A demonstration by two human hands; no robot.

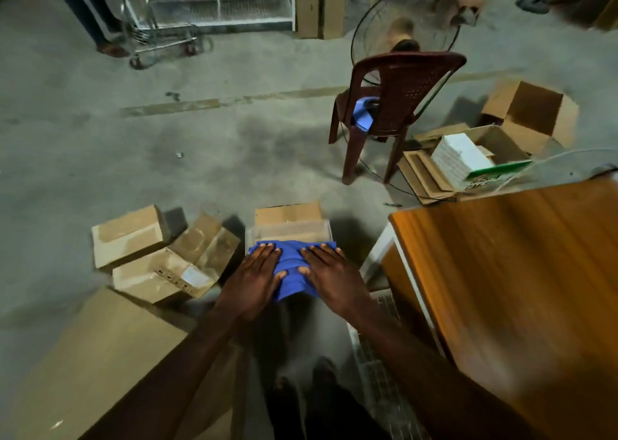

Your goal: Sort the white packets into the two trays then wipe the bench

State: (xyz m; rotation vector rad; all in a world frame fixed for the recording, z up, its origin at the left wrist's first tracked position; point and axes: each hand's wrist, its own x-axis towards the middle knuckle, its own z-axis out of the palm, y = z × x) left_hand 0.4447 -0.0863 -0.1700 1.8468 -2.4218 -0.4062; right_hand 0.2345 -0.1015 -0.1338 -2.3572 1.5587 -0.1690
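A bare grey concrete floor (167,138) fills most of the view, stained and dusty, with a pale strip running across it toward one o'clock. At four o'clock a wooden table (521,272) with an orange-brown top juts in, blurred by motion. At eight o'clock lies a large flat cardboard sheet (93,366), and past it, at ten o'clock, a cluster of cardboard boxes (160,255), one open. A dark red plastic chair (398,105) stands at one o'clock with a fan behind it, and a wire trolley (160,34) sits at eleven o'clock near white shelving. At two o'clock an open carton (501,145) holds a stack of white packets (458,158). Straight ahead at twelve o'clock is a clear tray (289,232) resting against a small box. Both hands press flat on a blue cloth (291,269) just before that tray: the left hand (254,282) and the right hand (331,279) each have the grip spread apart, fingers extended, palms down on the fabric.
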